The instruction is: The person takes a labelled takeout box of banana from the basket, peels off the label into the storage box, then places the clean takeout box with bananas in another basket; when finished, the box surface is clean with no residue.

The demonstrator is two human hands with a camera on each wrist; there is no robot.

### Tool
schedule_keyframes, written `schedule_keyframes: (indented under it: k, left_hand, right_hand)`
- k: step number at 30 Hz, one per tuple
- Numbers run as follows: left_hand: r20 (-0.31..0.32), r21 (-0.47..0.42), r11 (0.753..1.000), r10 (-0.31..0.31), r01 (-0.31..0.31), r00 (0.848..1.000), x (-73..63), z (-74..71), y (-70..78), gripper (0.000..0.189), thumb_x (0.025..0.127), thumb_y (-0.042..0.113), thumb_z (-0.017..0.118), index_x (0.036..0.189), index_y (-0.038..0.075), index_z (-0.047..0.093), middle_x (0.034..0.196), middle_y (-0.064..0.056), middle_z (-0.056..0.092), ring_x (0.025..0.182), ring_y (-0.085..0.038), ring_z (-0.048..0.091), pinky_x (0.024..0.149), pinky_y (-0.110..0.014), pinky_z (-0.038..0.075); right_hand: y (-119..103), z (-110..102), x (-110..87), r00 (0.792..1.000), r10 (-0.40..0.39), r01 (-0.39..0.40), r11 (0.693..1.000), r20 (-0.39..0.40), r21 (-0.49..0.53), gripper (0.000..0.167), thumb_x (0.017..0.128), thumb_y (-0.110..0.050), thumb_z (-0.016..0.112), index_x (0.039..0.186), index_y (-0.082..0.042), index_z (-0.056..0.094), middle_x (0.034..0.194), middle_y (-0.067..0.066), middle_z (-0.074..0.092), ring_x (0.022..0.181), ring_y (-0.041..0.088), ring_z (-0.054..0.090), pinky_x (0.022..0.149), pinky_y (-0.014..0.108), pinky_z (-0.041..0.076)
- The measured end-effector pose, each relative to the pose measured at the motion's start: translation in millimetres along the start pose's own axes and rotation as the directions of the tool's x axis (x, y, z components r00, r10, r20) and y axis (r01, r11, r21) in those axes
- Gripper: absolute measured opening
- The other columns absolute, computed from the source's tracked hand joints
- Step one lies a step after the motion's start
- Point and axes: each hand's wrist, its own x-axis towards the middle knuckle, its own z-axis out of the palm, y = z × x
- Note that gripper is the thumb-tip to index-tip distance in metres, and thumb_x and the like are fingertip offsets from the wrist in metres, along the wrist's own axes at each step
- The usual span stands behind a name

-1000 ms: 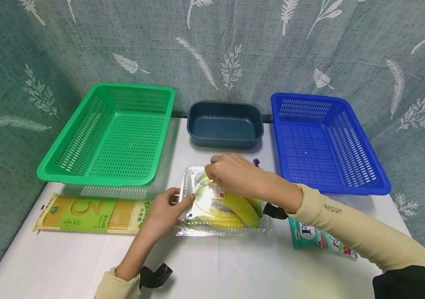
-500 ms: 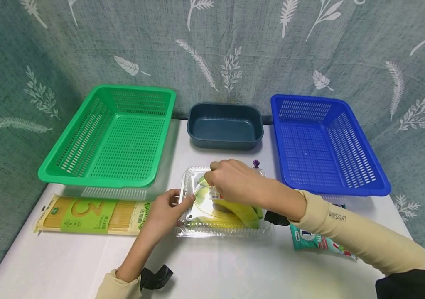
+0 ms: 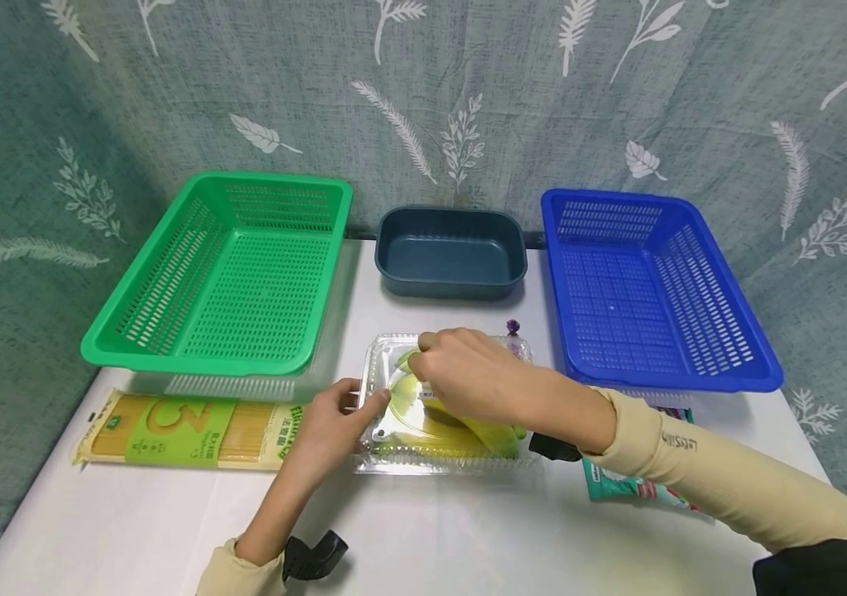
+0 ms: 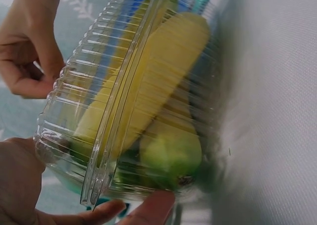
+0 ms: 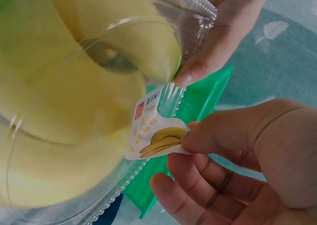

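Note:
A clear plastic clamshell box (image 3: 430,462) with bananas (image 3: 496,434) inside lies in the middle of the white table. My left hand (image 3: 332,424) grips its left side, thumb on the lid's edge and fingers down the wall. Over the lid is my right hand (image 3: 471,372), pinching a paper label (image 5: 161,136) with a banana picture between thumb and index finger. In the right wrist view the pinched end stands away from the lid and bends, while the end with a red square lies against the plastic. The head view mostly hides the label behind the right hand.
Behind the box stands a dark teal tub (image 3: 453,288), between a green basket (image 3: 274,364) and a blue basket (image 3: 680,382). A spaghetti pack (image 3: 177,430) lies left; a teal packet (image 3: 628,487) is partly under the right forearm. Something small in purple wrapping (image 3: 513,328) sits behind the box.
My right hand has shifted slightly toward me, and the label that lay flat on the lid is lifted at one end. The left hand and box keep their places.

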Motion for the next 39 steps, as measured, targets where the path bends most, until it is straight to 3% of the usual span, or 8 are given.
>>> schedule_keyframes:
  k: [17,27,39]
  left_hand:
    - [-0.009,0.037,0.999,0.008,-0.008,1.000,0.9,1.5,0.5,0.046,0.093,0.041,0.070,0.119,0.003,0.065,0.106,-0.017,0.069,0.079,-0.022,0.069,0.055,-0.033,0.059]
    - [-0.026,0.068,0.998,0.019,-0.017,0.999,0.3,1.7,0.1,0.047,0.092,0.042,0.070,0.118,0.003,0.065,0.103,-0.016,0.070,0.071,-0.020,0.069,0.055,-0.032,0.058]
    - [-0.025,0.096,0.995,0.010,-0.008,1.000,0.8,0.4,1.7,0.052,0.092,0.045,0.069,0.122,0.002,0.064,0.109,-0.017,0.070,0.080,-0.021,0.070,0.057,-0.031,0.057]
  right_hand:
    - [-10,-3,-3.1,0.999,-0.048,0.046,0.993,-0.011,-0.105,0.008,0.089,-0.008,0.072,0.096,-0.007,0.075,0.078,0.000,0.058,0.063,0.013,0.049,0.055,0.023,0.046]
    - [-15,-6,-5.8,0.997,-0.073,0.069,0.989,-0.029,-0.133,0.011,0.087,-0.003,0.069,0.096,-0.006,0.074,0.081,0.001,0.061,0.065,0.014,0.052,0.059,0.027,0.052]
    - [-18,-7,-10.6,0.992,-0.109,0.100,0.983,-0.055,-0.152,0.008,0.090,-0.003,0.068,0.092,-0.007,0.075,0.078,0.000,0.058,0.064,0.014,0.051,0.056,0.027,0.050]
